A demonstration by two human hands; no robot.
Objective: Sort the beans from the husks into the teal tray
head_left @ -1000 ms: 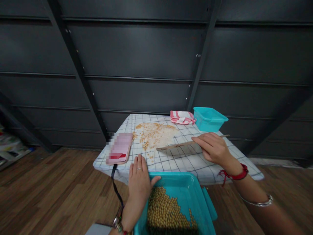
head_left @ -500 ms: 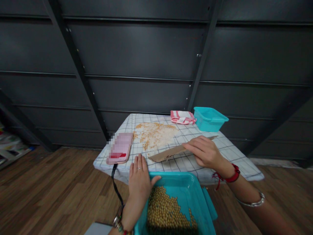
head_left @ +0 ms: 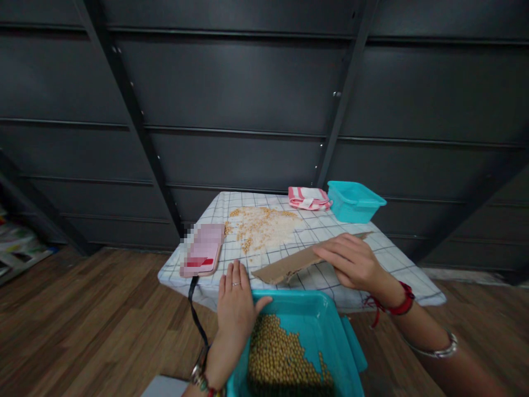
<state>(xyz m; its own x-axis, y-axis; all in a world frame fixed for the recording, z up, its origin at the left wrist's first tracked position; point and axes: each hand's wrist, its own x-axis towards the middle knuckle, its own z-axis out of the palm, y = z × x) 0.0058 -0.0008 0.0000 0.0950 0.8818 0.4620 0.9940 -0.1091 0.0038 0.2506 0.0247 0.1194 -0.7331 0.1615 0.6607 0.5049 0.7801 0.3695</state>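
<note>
My left hand (head_left: 235,309) grips the far left rim of a teal tub (head_left: 339,353) held below the table's near edge, thumb inside; the tub holds a heap of yellow beans (head_left: 281,358). My right hand (head_left: 351,262) is closed on a strip of brown cardboard (head_left: 285,267), which lies tilted just above the checked tablecloth (head_left: 388,259) with its left end close to the tub's rim. A patch of mixed rice and beans (head_left: 262,226) is spread on the cloth beyond the cardboard.
A pink phone (head_left: 202,249) with a dark strap hanging off the edge lies at the table's left. A smaller teal tub (head_left: 354,201) and a folded pink striped cloth (head_left: 308,197) sit at the back right. Dark panelled wall behind, wooden floor around.
My right hand has drawn the cardboard from the middle of the table toward me, down to the tub's rim, turning its flat face more into view. The left hand has stayed put.
</note>
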